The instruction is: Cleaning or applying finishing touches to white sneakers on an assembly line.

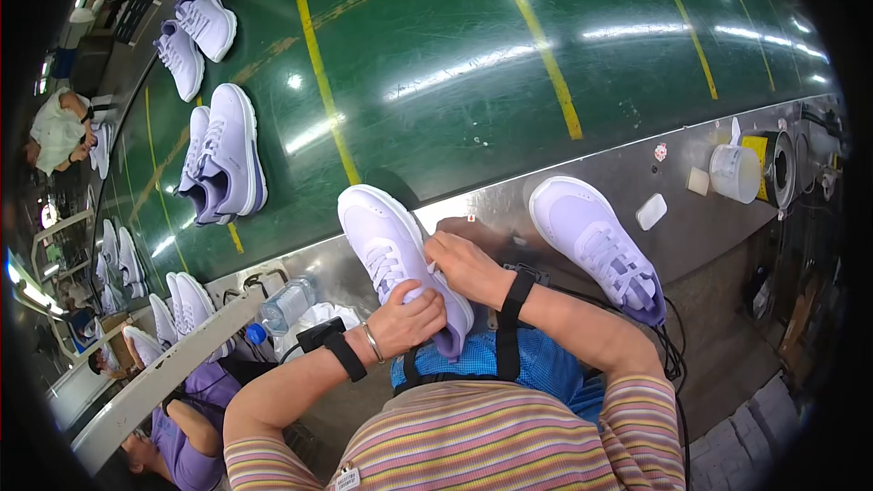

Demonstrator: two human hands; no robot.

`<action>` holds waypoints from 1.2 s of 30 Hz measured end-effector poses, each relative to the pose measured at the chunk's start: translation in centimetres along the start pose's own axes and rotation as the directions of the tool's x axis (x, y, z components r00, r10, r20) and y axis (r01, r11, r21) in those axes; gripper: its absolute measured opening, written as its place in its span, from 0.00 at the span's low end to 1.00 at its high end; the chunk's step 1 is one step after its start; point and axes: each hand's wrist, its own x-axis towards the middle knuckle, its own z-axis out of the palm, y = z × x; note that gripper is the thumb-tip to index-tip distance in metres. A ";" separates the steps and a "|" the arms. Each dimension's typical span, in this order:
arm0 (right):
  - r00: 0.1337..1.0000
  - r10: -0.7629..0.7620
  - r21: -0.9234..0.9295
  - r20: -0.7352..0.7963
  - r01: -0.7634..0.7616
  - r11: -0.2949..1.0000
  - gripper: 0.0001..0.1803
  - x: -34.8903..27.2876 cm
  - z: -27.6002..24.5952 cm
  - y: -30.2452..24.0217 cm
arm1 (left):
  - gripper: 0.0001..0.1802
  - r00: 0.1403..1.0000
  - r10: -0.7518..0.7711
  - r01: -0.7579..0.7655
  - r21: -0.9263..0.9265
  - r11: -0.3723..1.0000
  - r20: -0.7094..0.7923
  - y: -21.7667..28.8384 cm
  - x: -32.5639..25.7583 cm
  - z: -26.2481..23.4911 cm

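Note:
A white and lavender sneaker (386, 236) lies in front of me, toe pointing away, on the steel ledge (582, 168). My left hand (411, 318) grips its heel end, fingers curled over the collar. My right hand (466, 264) presses on the shoe's right side near the laces. A second matching sneaker (596, 241) rests on the ledge to the right, untouched. Both wrists wear black straps.
A green conveyor belt (473, 55) with yellow lines carries several more sneakers (223, 155) at the left. A white cup (735, 173) and a small white block (651, 211) sit on the ledge at right. A water bottle (286, 305) lies to the left. Other workers sit at left.

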 end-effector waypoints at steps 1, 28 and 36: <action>1.000 0.004 0.020 0.006 -0.004 1.000 0.07 -0.1 0.0 0.0 | 0.13 1.000 0.011 -0.011 -0.002 1.000 0.018 0.0 0.0 0.0; 0.971 0.054 0.115 -0.231 -0.028 0.993 0.09 -3.3 1.5 -1.3 | 0.13 1.000 -0.020 0.020 0.054 0.998 -0.008 0.6 -1.0 -0.4; 0.939 0.057 0.216 -0.338 0.018 0.976 0.10 -2.6 2.8 -1.5 | 0.12 0.999 -0.046 0.048 0.067 0.997 -0.027 0.9 -1.7 0.0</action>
